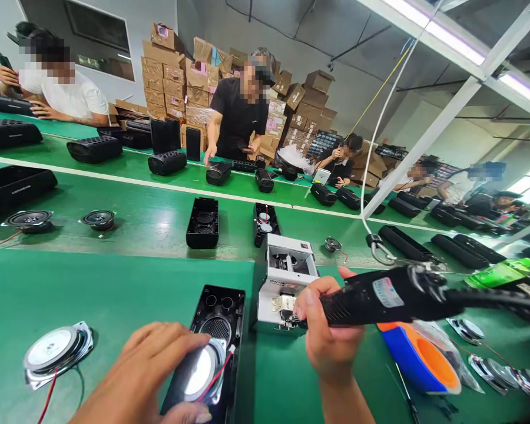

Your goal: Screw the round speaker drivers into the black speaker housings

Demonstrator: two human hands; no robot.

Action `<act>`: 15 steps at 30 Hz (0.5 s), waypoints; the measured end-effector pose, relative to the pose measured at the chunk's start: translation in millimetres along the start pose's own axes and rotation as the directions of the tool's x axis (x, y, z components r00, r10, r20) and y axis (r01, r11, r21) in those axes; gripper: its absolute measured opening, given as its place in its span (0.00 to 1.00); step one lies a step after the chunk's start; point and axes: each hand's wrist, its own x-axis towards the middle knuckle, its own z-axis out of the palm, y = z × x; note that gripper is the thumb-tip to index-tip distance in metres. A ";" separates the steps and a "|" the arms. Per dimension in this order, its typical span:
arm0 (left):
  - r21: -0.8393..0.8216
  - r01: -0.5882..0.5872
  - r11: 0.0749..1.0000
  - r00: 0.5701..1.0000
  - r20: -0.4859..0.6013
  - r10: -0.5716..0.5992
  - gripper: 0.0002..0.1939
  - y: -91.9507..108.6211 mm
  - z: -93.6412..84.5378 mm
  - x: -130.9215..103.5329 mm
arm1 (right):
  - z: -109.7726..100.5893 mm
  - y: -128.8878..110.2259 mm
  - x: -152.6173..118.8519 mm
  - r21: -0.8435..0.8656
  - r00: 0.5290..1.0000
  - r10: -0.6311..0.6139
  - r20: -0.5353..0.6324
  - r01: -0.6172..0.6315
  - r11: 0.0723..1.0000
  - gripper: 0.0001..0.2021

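My left hand (152,362) curls its thumb and fingers around the rim of a round speaker driver (201,374) with red wires. That driver sits in the lower part of a black speaker housing (237,312), whose upper end shows a round mesh opening. In my right hand (329,330) is a black electric screwdriver (357,301), held nearly level with its cable running off to the right. Its tip is at the front of a white screw feeder (265,315); whether the tip touches a screw is too small to tell.
Another driver (55,350) lies at left. A blue and orange container (419,359) and several drivers (490,374) are on the right. A hook (382,250) hangs on a white cable above the screwdriver. Beyond runs a green conveyor (132,206) with speaker parts; several co-workers are across it.
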 end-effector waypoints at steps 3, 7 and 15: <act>-0.007 -0.031 0.999 0.994 0.101 0.032 0.37 19.4 -5.4 9.9 | -3.1 -0.3 -6.6 -0.046 0.999 0.040 -0.013 -0.040 0.998 0.22; -0.075 -0.094 0.993 0.983 0.152 0.104 0.43 39.1 -16.5 21.9 | -6.2 -7.7 -18.0 -0.023 0.977 0.212 0.011 -0.212 0.977 0.28; -0.042 -0.004 0.999 0.969 0.245 0.014 0.29 54.2 -24.8 59.6 | 19.2 -36.6 -16.4 0.191 0.991 0.128 -0.041 -0.118 0.975 0.32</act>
